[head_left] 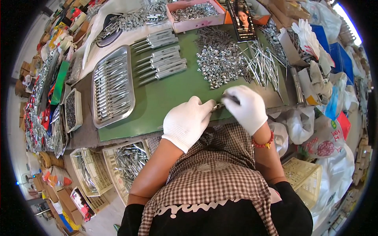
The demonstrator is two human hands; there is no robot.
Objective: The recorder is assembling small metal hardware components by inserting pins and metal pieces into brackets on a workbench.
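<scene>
My left hand (pixel 187 122), in a white knit glove, is closed at the green board's near edge. Between its thumb and fingers is a small silvery metal part (pixel 218 106), mostly hidden by the hand. My right hand (pixel 248 108), gloved too and slightly blurred, curls its fingers close against that part. A dark patch shows at its fingertips; whether it is dirt or a small piece I cannot make out. Beyond both hands lies a heap of small shiny metal pieces (pixel 220 65), with loose long metal rods (pixel 265 69) to its right.
A steel tray (pixel 132 84) of metal rods stands left on the green board (pixel 165 98). Silvery tubes with rods (pixel 171 69) lie beside it. At the back are a pink box (pixel 179 25) of small parts and a phone (pixel 241 23). Plastic baskets (pixel 108 159) stand below the left edge.
</scene>
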